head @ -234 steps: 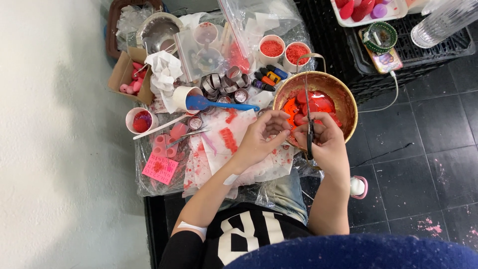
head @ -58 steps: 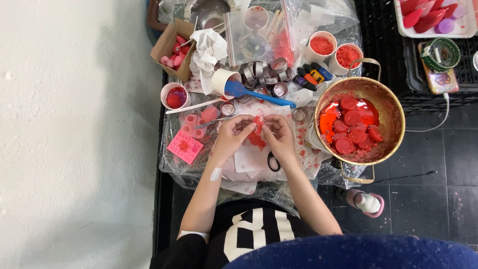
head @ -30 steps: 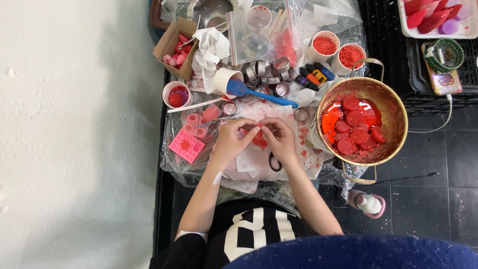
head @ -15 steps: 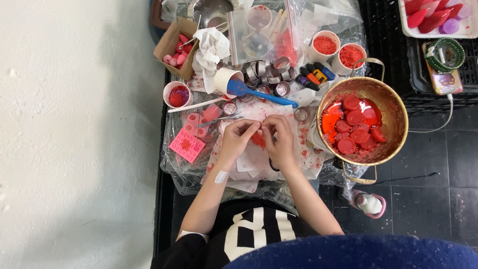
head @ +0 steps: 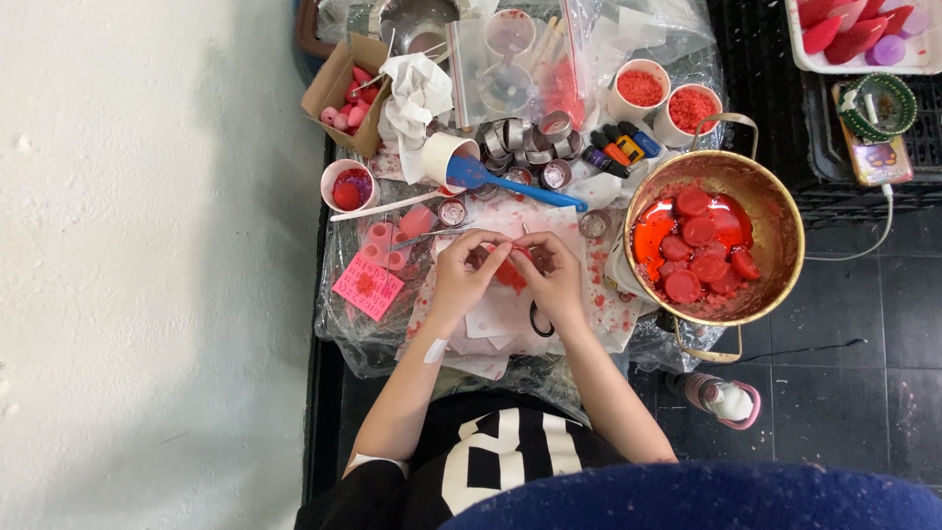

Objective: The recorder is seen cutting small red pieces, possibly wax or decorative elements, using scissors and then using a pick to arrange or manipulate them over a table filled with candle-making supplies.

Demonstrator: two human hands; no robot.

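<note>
From my head view, left hand point(head: 461, 278) and right hand point(head: 552, 277) meet over the stained white paper point(head: 491, 319) on the plastic-covered table point(head: 339, 324). Small red wax piece point(head: 510, 273) sits between the two sets of fingertips, pinched from both sides; fingers curled closed on it, most of it hidden. Scissors point(head: 540, 319) lie under the right wrist, not gripped. Brass pot point(head: 721, 240) with red discs in liquid is just right of the right hand. Blue spatula point(head: 510, 182) in a paper cup lies beyond the hands; pink sticky note point(head: 367, 286) left of the left hand.
</note>
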